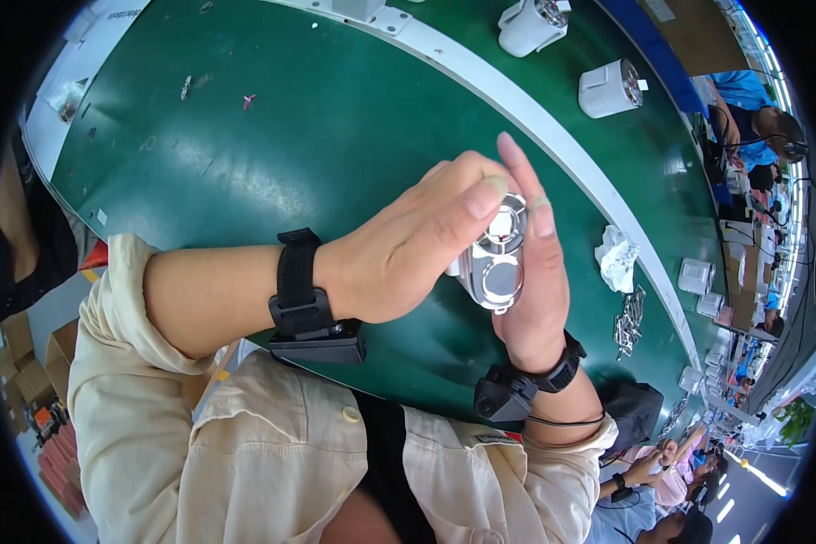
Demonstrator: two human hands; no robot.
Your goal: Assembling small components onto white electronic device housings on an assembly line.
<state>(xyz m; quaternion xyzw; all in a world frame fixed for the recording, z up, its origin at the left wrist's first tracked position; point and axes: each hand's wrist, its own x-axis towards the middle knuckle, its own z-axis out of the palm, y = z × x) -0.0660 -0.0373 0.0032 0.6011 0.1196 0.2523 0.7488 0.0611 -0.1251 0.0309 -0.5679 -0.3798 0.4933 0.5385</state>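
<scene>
Device, partly hidden between both hands, small metal parts, individually indistinct

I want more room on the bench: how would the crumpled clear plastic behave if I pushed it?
The crumpled clear plastic would probably fold rather than stay stiff, given its many creases. It looks thin and see-through, so likely light, though anything inside is unclear. Its uneven outline suggests sliding, not rolling.

Head-worn fisheye, facing down, close above hands
</scene>
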